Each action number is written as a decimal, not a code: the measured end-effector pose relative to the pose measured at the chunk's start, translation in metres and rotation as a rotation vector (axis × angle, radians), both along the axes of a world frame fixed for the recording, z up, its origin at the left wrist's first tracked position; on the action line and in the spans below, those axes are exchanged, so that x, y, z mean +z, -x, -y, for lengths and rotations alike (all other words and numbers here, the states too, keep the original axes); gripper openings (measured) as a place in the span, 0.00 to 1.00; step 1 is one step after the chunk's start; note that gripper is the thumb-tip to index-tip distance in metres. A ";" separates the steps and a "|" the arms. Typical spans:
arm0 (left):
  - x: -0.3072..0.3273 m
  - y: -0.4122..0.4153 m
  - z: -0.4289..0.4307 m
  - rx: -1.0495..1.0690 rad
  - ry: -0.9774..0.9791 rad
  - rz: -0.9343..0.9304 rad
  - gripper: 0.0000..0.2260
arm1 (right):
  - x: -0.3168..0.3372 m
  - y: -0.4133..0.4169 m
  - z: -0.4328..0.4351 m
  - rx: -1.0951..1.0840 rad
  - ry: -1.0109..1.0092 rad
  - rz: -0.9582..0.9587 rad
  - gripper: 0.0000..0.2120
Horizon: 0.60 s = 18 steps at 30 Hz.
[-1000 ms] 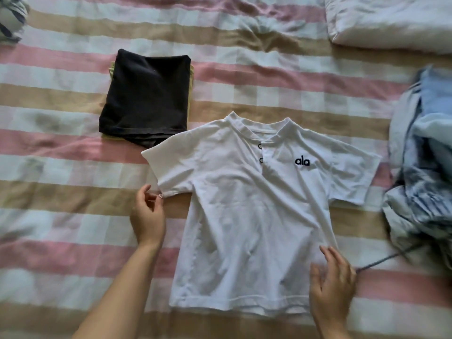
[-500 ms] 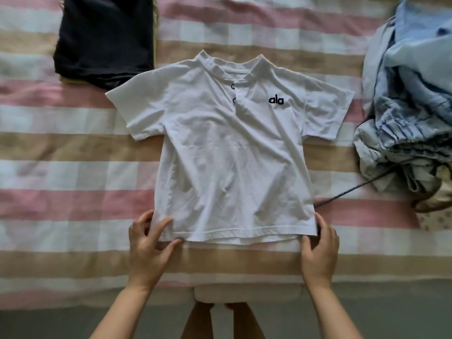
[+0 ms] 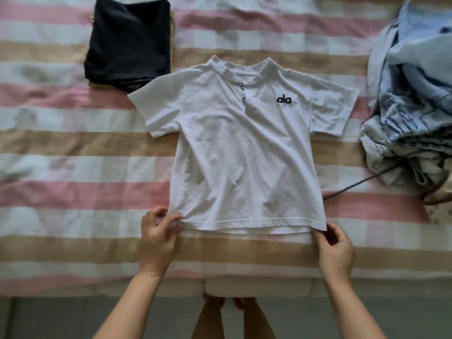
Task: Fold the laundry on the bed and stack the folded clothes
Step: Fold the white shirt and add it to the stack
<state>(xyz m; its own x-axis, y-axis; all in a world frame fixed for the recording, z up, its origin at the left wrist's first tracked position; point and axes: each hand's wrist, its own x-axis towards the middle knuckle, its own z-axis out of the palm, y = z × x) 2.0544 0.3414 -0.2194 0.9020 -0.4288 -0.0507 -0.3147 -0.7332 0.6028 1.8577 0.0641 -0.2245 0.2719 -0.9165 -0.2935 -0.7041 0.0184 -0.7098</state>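
From my remote seat I see the white shirt spread flat and face up on the striped bedspread, collar pointing away from the person, both short sleeves spread out to the sides, and a small black logo on its chest. The left hand is at the shirt's lower left corner, thumb and fingers closed together on the hem in a pinch, with the cloth bunched slightly there. The right hand is at the lower right corner with its fingers curled, and its fingertips nip the very tip of the hem. Both forearms reach in from the near edge of the bed. Beyond the shirt's left sleeve lies a folded black garment. Its near corner is just tucked under that sleeve, and a yellowish piece peeks out beneath it. Well to the right of the shirt sits a loose heap of blue clothes, not folded. A dark cord trails from that heap toward the shirt's right side and ends just beside it. Below the shirt's hem, past the edge of the bed, I can make out the person's legs.
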 end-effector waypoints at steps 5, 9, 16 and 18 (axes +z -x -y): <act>-0.002 -0.004 0.001 -0.048 -0.058 -0.022 0.09 | -0.001 -0.007 0.000 -0.070 -0.026 -0.008 0.06; 0.000 -0.008 -0.007 0.009 -0.009 -0.020 0.06 | 0.004 0.003 0.004 -0.085 0.084 -0.039 0.03; -0.003 0.002 -0.013 0.306 0.043 -0.156 0.03 | 0.005 0.011 0.004 -0.070 0.140 -0.141 0.05; -0.002 0.003 -0.009 0.214 0.017 -0.149 0.10 | 0.006 0.006 0.002 0.000 0.127 -0.103 0.08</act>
<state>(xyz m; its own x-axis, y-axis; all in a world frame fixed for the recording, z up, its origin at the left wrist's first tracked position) 2.0511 0.3500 -0.2211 0.9554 -0.2310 -0.1838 -0.0606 -0.7628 0.6438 1.8513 0.0622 -0.2190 0.2462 -0.9479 -0.2021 -0.7734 -0.0664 -0.6304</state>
